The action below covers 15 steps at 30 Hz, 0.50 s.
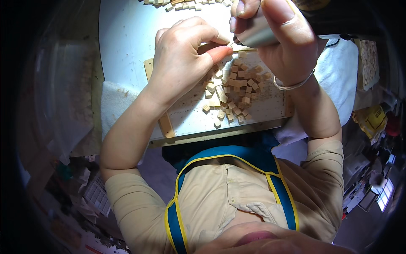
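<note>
My left hand is closed in a pinch, thumb and forefinger meeting on a small pale wooden piece that is mostly hidden. Just to the right, my right hand wraps round a silver-grey cylindrical tool. Its dark narrow tip points left, close to the left fingertips; whether it touches the piece cannot be made out. Below both hands lies a loose heap of small wooden cubes on a white board with wooden edge strips.
More wooden blocks lie along the far edge of the white tabletop. White towels flank the board, one at left and one at right. Farther right stands a box of small pieces, with a yellow bag below it.
</note>
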Available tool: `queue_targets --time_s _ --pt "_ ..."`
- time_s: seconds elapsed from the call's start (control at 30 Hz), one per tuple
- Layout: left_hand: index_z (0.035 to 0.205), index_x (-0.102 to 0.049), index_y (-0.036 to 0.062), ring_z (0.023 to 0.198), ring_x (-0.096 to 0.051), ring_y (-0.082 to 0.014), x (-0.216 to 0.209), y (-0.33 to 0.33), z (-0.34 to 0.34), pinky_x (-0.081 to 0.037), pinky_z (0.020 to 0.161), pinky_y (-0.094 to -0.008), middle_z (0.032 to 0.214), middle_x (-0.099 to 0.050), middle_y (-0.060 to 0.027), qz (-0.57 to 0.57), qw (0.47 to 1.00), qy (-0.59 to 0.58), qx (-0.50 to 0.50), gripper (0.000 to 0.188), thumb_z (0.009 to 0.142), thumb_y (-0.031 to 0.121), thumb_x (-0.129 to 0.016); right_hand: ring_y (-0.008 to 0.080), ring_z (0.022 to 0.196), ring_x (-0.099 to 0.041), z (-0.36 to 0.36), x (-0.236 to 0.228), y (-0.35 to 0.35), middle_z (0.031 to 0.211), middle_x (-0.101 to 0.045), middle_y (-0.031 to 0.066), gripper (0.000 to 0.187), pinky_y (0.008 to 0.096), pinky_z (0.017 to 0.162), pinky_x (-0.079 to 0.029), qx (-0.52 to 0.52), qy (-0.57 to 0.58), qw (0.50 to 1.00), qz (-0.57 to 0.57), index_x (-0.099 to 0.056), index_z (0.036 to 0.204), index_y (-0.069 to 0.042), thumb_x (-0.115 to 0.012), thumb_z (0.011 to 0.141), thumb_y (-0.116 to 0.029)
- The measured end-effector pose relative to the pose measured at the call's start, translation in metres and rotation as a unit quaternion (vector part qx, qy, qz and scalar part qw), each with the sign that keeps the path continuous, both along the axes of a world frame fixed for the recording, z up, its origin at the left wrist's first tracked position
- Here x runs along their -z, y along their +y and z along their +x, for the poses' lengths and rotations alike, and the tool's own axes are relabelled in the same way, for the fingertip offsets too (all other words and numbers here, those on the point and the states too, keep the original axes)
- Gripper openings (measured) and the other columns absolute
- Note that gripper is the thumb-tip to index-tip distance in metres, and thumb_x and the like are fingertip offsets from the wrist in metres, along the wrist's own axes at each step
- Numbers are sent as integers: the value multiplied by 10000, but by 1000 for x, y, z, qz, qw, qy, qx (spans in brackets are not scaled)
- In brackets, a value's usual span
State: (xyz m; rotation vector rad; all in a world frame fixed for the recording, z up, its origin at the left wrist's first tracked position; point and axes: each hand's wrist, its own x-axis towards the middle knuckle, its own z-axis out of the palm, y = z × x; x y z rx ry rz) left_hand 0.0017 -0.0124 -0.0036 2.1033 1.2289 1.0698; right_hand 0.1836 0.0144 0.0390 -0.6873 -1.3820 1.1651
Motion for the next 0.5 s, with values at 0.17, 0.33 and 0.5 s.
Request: queue_targets --time_s 0.17,0.33,0.5 --pt "831 -775 78 705 -687 -167 2 0 1 -515 671 -328 808 -714 -22 -8 1000 -8 -1 140 767 166 -863 165 783 -683 0 15 8 969 -643 104 389 293 680 -585 11 9 998 57 -531 1224 20 -692 876 83" --pt "831 -770 70 708 -691 -173 5 0 2 -522 673 -327 808 -713 -31 -18 1000 -20 -2 147 766 163 -863 146 772 -683 -2 21 12 983 -645 94 402 284 659 -584 86 -84 982 143 -547 1227 37 -722 866 52" --pt "836 -769 59 704 -693 -182 4 -1 2 -533 680 -334 811 -715 -42 -20 1000 -22 -1 148 766 150 -862 140 784 -687 -4 7 4 982 -654 85 417 290 662 -585 98 -129 981 103 -556 1228 40 -745 857 22"
